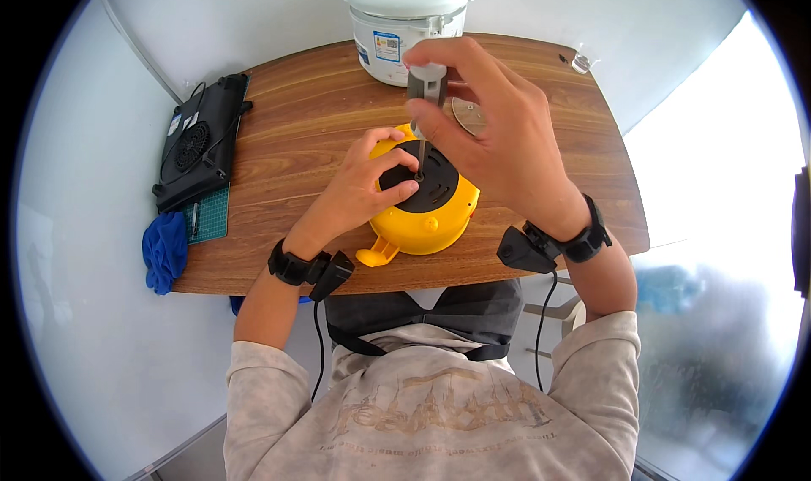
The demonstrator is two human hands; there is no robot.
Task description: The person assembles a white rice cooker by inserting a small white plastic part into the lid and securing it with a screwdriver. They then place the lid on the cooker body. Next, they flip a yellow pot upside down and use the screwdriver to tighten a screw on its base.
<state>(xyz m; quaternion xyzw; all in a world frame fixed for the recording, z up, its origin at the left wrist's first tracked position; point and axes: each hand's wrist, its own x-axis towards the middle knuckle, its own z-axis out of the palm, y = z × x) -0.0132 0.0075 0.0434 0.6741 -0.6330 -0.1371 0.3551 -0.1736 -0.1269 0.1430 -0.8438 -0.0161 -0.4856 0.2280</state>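
A round yellow appliance housing (414, 236) lies on the table with its black slotted base plate (437, 195) facing up. Its yellow handle juts toward me at the lower left. My right hand (498, 126) grips the grey-and-white handle of a screwdriver (427, 84), held upright, its shaft reaching down to the plate's middle. My left hand (359, 181) rests on the housing, fingers spread. Its thumb and index finger lie on the black plate on either side of the screwdriver tip, apart from each other. Any screw under the tip is too small to make out.
A white rice cooker (405, 25) stands at the back. Behind my right hand lies a partly hidden round metal plate (467, 116). A black appliance with a fan grille (198, 147), a green cutting mat (214, 215) and a blue cloth (165, 249) are at left. A small clear object (581, 61) sits far right.
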